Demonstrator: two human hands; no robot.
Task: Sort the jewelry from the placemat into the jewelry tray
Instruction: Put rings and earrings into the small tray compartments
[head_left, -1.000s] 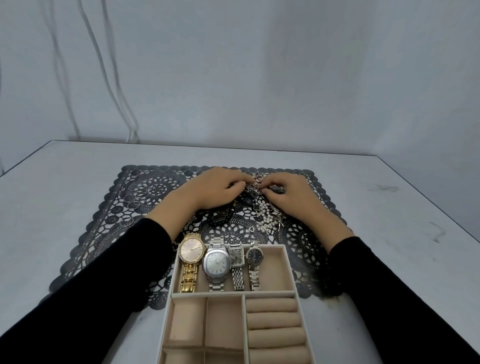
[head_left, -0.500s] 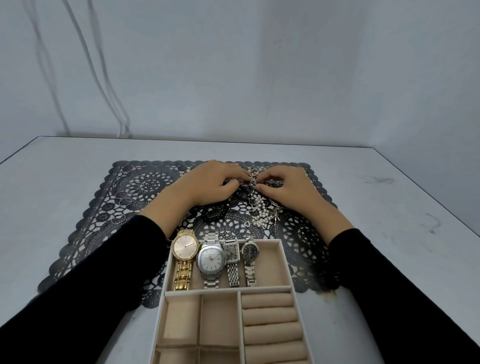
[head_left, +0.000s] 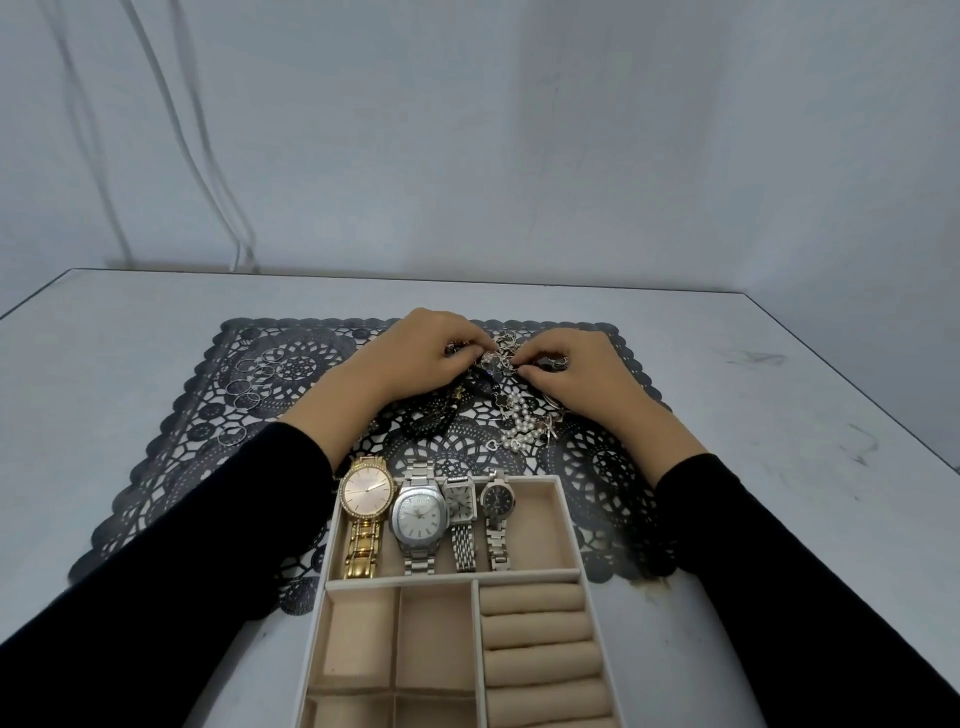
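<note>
No readable text; watch (head_left: 418, 514) dial markings too small.

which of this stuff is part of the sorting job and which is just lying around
Job: left hand and right hand, both pinching the jewelry tangle; silver hoops; placemat; jewelry tray; four watches already in it.
Lying about: table; cables on the wall.

Pearl strand (head_left: 511, 413) now higher, between left hand (head_left: 423, 358) and right hand (head_left: 584, 382).
</note>
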